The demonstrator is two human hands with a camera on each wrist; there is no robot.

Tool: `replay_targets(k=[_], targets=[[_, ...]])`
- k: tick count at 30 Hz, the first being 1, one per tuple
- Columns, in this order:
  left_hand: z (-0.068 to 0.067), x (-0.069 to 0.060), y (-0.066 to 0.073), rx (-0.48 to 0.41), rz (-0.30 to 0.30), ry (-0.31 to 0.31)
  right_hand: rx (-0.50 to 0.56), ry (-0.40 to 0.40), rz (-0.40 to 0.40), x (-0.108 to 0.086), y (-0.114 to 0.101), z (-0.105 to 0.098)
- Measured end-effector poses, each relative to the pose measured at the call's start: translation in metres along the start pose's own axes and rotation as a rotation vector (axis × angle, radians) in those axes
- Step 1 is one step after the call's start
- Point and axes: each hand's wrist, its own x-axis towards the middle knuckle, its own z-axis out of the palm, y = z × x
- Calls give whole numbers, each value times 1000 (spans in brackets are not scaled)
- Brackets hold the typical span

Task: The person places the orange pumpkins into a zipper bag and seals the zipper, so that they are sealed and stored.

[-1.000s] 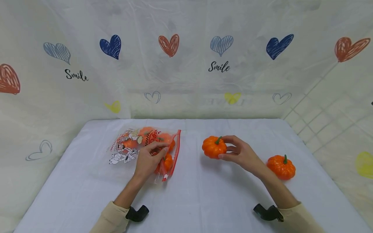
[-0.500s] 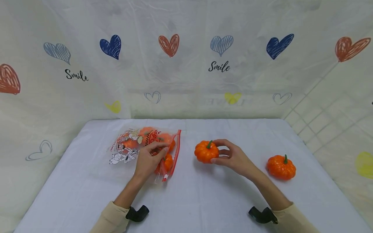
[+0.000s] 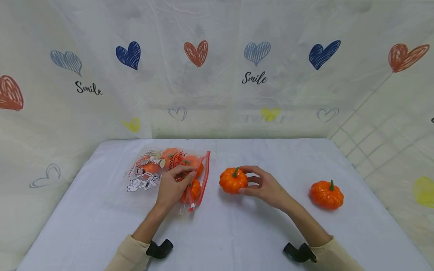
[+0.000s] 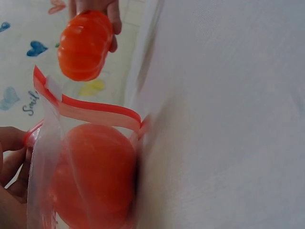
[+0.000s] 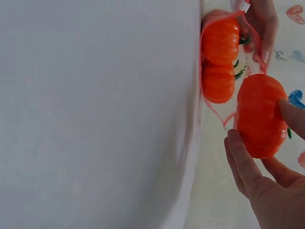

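Between thumb and fingers, my right hand (image 3: 266, 188) holds a small orange pumpkin (image 3: 232, 181) with a green stem, raised a little off the table, just right of a clear zip bag (image 3: 142, 184). My left hand (image 3: 174, 185) pinches the upper edge of the bag's red-trimmed mouth, which gapes toward the held pumpkin. Several orange pumpkins lie inside the bag. Two of them (image 5: 220, 43) show through the opening in the right wrist view. In the left wrist view, the bag's red zip strip (image 4: 100, 110) arches over a pumpkin (image 4: 97, 171) inside.
Another orange pumpkin (image 3: 327, 195) sits on the white-covered table (image 3: 234, 233) at the right, beyond the right forearm. A pale backdrop sheet (image 3: 217, 86) printed with hearts hangs behind the table's far edge.
My right hand has carried the pumpkin leftward and slightly nearer to me, closer to the bag's mouth. The left hand and bag have stayed put.
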Motion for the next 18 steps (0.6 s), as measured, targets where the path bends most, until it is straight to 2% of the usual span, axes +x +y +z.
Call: replay_targets(k=[18], targets=[[-1,0,0,6,2,-10,48,-35,-44,6,-3,16]])
